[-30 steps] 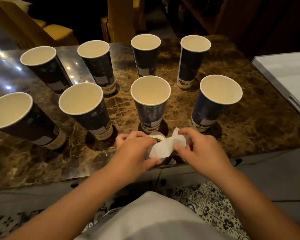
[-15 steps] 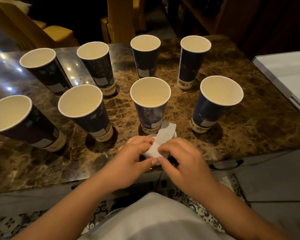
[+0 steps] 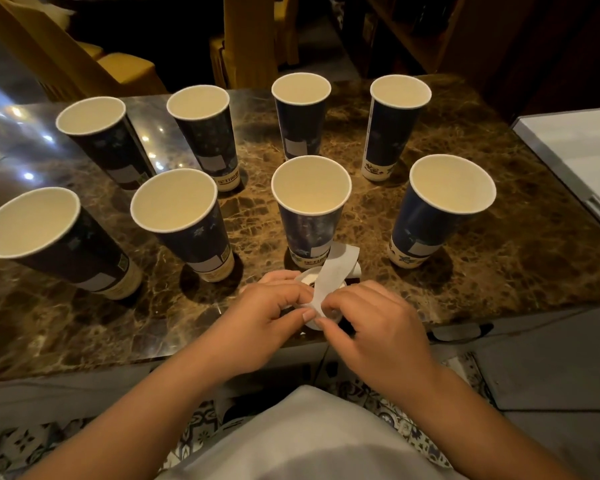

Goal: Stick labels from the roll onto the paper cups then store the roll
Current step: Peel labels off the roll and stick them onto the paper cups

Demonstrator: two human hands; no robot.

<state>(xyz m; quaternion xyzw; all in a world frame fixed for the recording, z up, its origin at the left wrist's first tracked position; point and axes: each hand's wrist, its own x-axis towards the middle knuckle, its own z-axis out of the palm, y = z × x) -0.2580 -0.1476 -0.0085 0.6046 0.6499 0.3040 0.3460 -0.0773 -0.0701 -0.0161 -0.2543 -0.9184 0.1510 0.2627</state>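
Item: label roll [image 3: 310,280], white, small. We found it at the near edge of the marble table [image 3: 499,237], directly ahead of both hands and partly hidden under them. Its loose strip [image 3: 333,271] ran up and away from us, leaning slightly right, its long axis pointing toward the middle front cup [image 3: 310,209], which stood just beyond the roll.

Item: left hand [image 3: 267,317]. We had it curled around the roll's left side, thumb pressed at the strip's near end.

Item: right hand [image 3: 371,323]. We had its fingertips pinched on the same near end, touching the left thumb. Both hands lay together and equally near; neither was the closer. We judged the pinch was working a label loose, though we could not see a label separate from the strip.

Item: eight paper cups, dark blue, upright, in two rows of four. Pale rectangles showed low on most of them, probably labels. The far right cup [image 3: 395,126] showed none on its visible side.

Writing: a band of print ran near several cup bases, and a small code square marked the near left cup [image 3: 59,244]; we could read neither.
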